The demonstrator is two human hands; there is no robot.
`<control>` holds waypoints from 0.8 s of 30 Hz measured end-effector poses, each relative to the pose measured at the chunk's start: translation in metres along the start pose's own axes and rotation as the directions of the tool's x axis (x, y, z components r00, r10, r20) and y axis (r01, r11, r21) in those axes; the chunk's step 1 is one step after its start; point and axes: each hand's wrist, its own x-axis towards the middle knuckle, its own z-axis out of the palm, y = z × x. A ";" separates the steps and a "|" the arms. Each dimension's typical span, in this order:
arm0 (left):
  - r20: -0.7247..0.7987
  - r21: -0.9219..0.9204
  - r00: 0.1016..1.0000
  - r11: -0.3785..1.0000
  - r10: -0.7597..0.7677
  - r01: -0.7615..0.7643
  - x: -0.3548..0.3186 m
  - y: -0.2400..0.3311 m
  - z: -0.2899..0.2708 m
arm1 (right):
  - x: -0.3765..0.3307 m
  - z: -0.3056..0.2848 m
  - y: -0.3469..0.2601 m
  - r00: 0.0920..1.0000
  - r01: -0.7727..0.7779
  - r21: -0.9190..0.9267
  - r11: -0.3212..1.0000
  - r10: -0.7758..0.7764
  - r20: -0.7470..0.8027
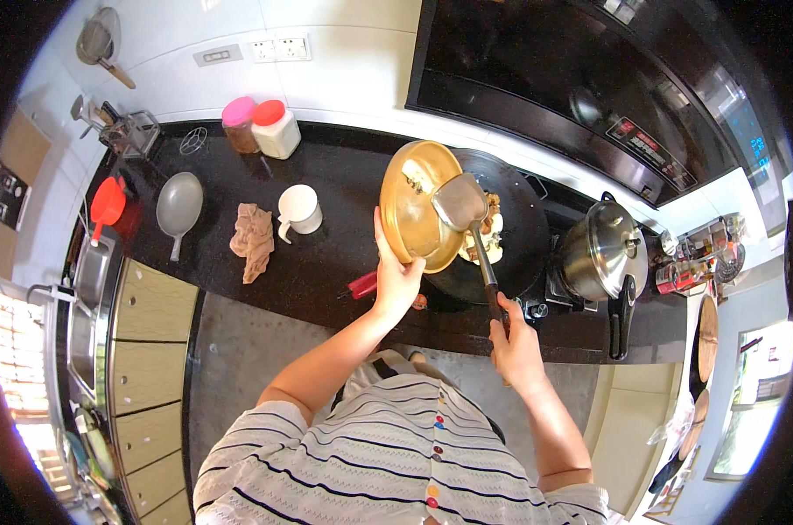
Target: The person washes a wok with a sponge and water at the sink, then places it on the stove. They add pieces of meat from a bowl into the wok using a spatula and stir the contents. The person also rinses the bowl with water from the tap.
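Note:
My left hand [396,277] grips the rim of a gold-coloured metal bowl [401,232], which is tilted up beside and partly over a dark wok [526,210] on the stove. A few bits of food cling to the bowl's inside. In my right hand [517,348] is the dark handle of a metal spatula [460,201]; its blade reaches over the bowl's right edge. Pale and brown food pieces [494,232] lie in the wok, partly hidden behind the spatula and bowl.
A pressure cooker [598,249] stands right of the wok. Along the counter to the left are a white mug [302,210], a brown cloth [252,243], a grey pan [179,206], a red ladle [108,203] and two lidded jars [276,136]. A range hood [554,79] overhangs the stove.

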 end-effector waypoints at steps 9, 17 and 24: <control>0.045 -0.014 0.998 0.999 0.036 -0.035 -0.003 -0.002 0.003 | -0.003 0.015 0.009 0.999 0.009 0.068 0.998 -0.006 -0.035; 0.092 -0.064 0.996 0.998 -0.006 0.012 -0.002 0.005 0.005 | -0.010 0.015 -0.009 0.987 -0.157 0.337 0.928 0.138 0.080; 0.173 -0.099 0.976 0.984 -0.130 0.148 0.005 0.015 -0.005 | -0.014 0.013 -0.006 0.978 -0.191 0.492 0.849 0.121 0.172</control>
